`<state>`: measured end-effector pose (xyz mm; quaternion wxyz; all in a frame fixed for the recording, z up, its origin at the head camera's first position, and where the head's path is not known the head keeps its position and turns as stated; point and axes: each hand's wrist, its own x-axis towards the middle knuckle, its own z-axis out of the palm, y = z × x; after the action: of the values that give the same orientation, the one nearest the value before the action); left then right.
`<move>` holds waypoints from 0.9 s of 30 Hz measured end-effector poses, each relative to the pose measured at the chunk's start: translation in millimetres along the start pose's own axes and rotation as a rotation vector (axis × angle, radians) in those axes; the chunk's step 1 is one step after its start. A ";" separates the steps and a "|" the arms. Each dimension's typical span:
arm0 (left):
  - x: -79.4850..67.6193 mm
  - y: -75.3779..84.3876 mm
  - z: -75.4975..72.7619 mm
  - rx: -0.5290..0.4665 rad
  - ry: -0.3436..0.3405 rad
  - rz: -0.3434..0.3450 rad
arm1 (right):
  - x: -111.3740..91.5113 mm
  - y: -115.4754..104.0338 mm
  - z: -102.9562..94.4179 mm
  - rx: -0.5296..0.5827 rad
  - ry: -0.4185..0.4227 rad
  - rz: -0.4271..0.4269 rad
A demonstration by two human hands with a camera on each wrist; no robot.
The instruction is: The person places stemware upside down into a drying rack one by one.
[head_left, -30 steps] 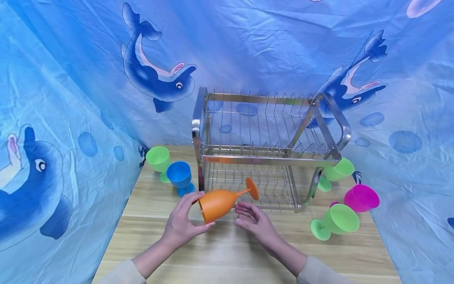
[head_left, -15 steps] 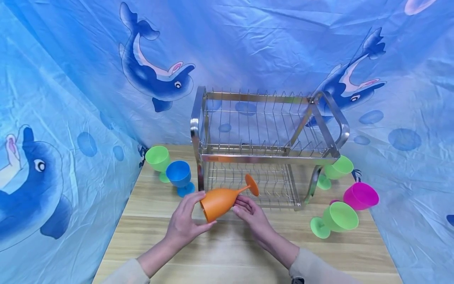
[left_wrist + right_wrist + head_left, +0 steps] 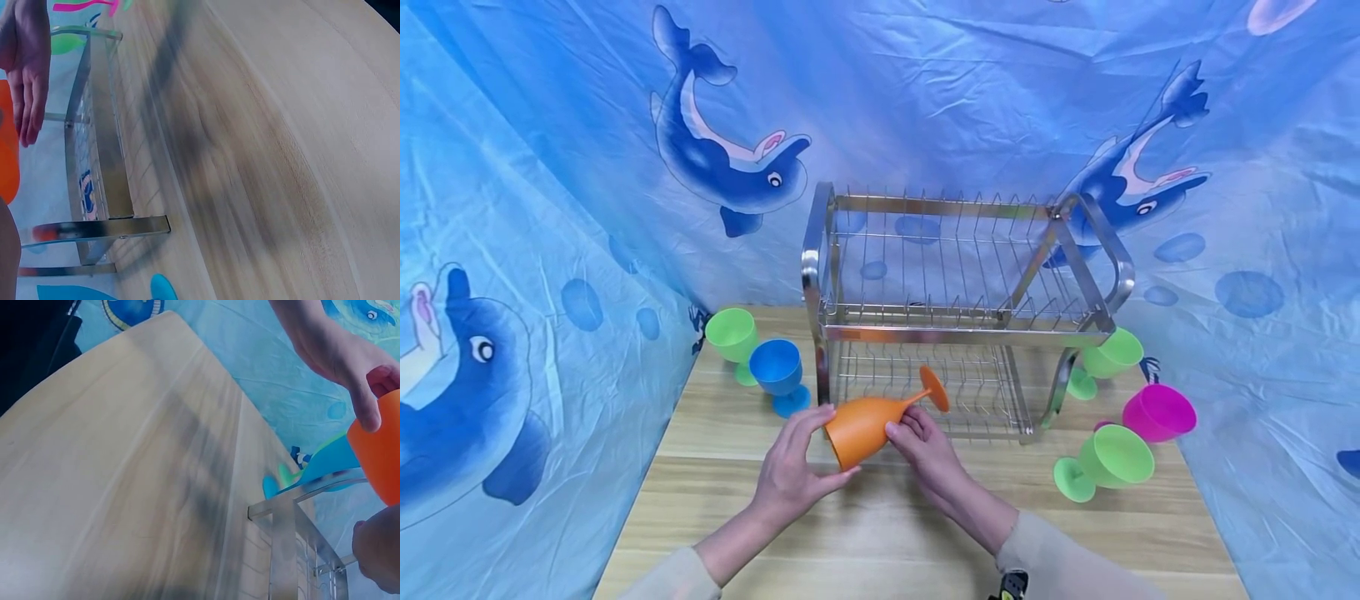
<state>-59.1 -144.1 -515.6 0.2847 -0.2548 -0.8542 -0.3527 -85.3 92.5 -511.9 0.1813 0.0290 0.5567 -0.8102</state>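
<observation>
An orange plastic goblet (image 3: 861, 429) is held on its side in front of the rack, its mouth toward the lower left and its round foot raised at the right. My left hand (image 3: 793, 467) grips it at the rim, thumb below and fingers above. At the other end my right hand (image 3: 931, 454) holds it where bowl meets stem, with the thumb on the near side; its other fingertips are partly hidden. The right wrist view shows the left hand (image 3: 337, 359) with its thumb along the orange bowl (image 3: 384, 450).
A two-tier metal dish rack (image 3: 962, 337) stands behind the hands. Left of it are a green goblet (image 3: 732, 333) and a blue goblet (image 3: 777, 367). To the right stand a magenta goblet (image 3: 1160, 412), a near green goblet (image 3: 1116, 457) and a far green goblet (image 3: 1112, 353).
My right hand has moved up to the orange goblet and taken hold near its stem. The left hand keeps its grip at the rim, and the goblet has barely shifted.
</observation>
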 end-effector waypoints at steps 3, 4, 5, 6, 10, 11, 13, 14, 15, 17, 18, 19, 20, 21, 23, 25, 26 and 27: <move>-0.3 0.5 0.3 -0.009 0.012 -0.011 | 3.4 -2.6 2.1 0.031 -0.007 -0.002; -0.3 0.9 0.3 -0.012 0.014 -0.018 | 4.2 -3.5 2.6 0.037 -0.009 -0.008; -0.3 1.4 0.1 -0.018 0.016 -0.025 | 4.9 -4.3 3.1 0.047 -0.010 -0.011; -0.3 2.0 -0.1 -0.023 0.019 -0.032 | 5.5 -5.2 3.7 0.057 -0.013 -0.015; 0.0 4.5 -0.8 -0.043 0.023 -0.059 | 6.6 -8.3 5.7 0.100 -0.016 -0.018; 0.0 5.0 -0.7 -0.049 0.025 -0.063 | 6.7 -9.0 6.2 0.107 -0.020 -0.018; -0.1 6.1 -0.6 -0.057 0.023 -0.076 | 6.8 -10.0 6.7 0.120 -0.026 -0.015; -0.2 6.6 -0.4 -0.064 0.021 -0.085 | 6.8 -10.4 6.7 0.122 -0.031 -0.015; -0.4 7.1 -0.1 -0.069 0.019 -0.093 | 6.8 -10.8 6.8 0.121 -0.035 -0.013; -0.9 8.1 0.3 -0.080 0.016 -0.111 | 6.8 -11.2 6.4 0.114 -0.042 -0.012; -1.0 8.7 0.5 -0.083 0.014 -0.120 | 6.9 -11.4 6.2 0.114 -0.044 -0.012; -1.3 9.1 0.7 -0.088 0.015 -0.124 | 6.9 -11.5 5.8 0.110 -0.046 -0.014; -1.6 9.6 0.9 -0.092 0.015 -0.127 | 6.9 -11.5 5.3 0.102 -0.047 -0.021; -1.8 9.9 1.1 -0.096 0.016 -0.128 | 6.9 -11.5 4.9 0.097 -0.048 -0.028; -1.9 10.6 1.3 -0.098 0.014 -0.132 | 6.7 -11.6 3.7 0.080 -0.050 -0.047; -2.0 11.0 1.7 -0.103 0.015 -0.131 | 6.6 -12.0 2.7 0.063 -0.058 -0.072; -1.8 11.1 1.8 -0.105 0.014 -0.133 | 6.7 -12.2 2.2 0.057 -0.064 -0.084; -1.7 11.2 1.9 -0.109 0.014 -0.136 | 6.7 -12.5 1.9 0.055 -0.069 -0.092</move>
<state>-51.3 -136.1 -512.8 0.2518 -0.2089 -0.8469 -0.4192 -95.3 92.9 -501.7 0.1622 -0.0197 0.5283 -0.8332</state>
